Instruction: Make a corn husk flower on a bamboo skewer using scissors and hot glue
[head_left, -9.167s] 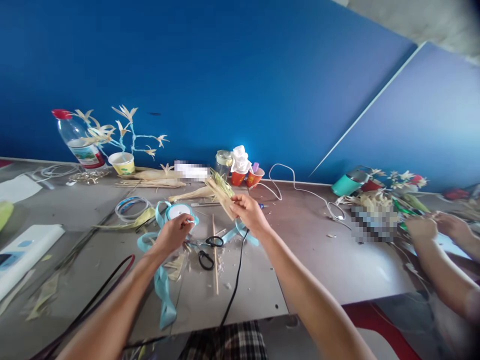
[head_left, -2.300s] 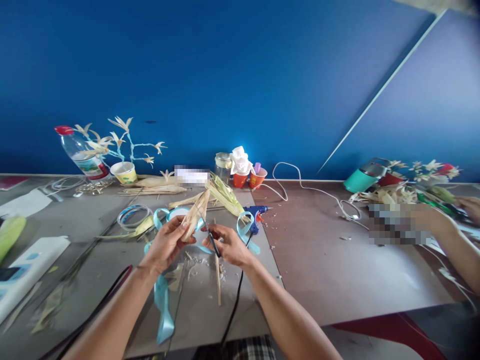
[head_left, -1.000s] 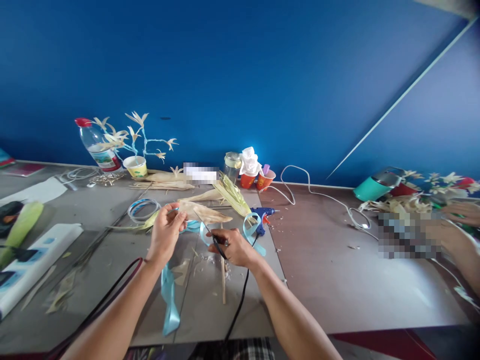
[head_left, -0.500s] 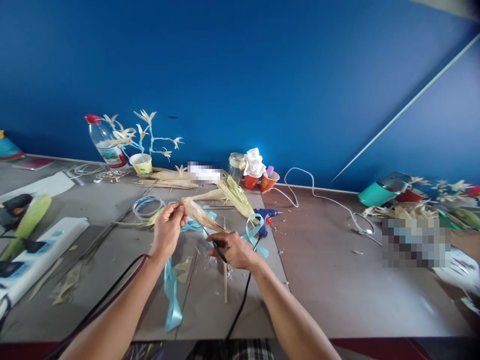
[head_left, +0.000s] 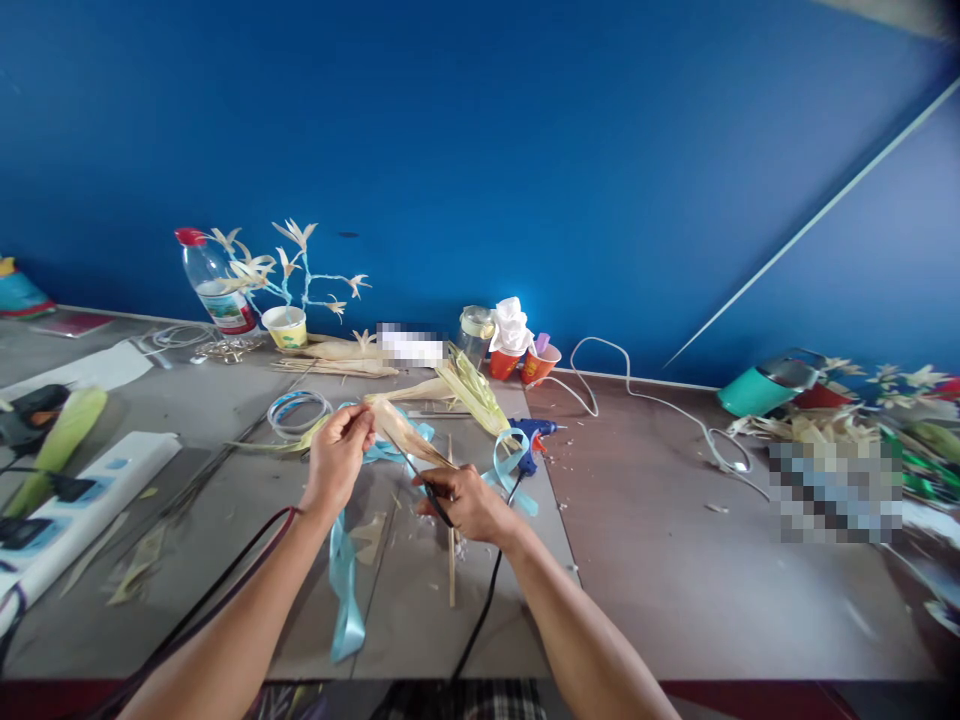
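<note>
Mid-frame, your left fingers (head_left: 363, 424) pinch a long tan dry husk (head_left: 405, 432), likely steadying it; your right fingers (head_left: 444, 481) grip black-handled metal scissors (head_left: 437, 505).

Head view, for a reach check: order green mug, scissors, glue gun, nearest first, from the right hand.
1. Scissors: in the right hand.
2. Glue gun: just beyond it, to the right.
3. Green mug: far right, toward the back.

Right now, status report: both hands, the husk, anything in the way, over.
Left hand pinching the pale husk by its end. Right hand gripping scissors, blades at the husk's near edge. Blue ribbon and glue gun close by.
</note>
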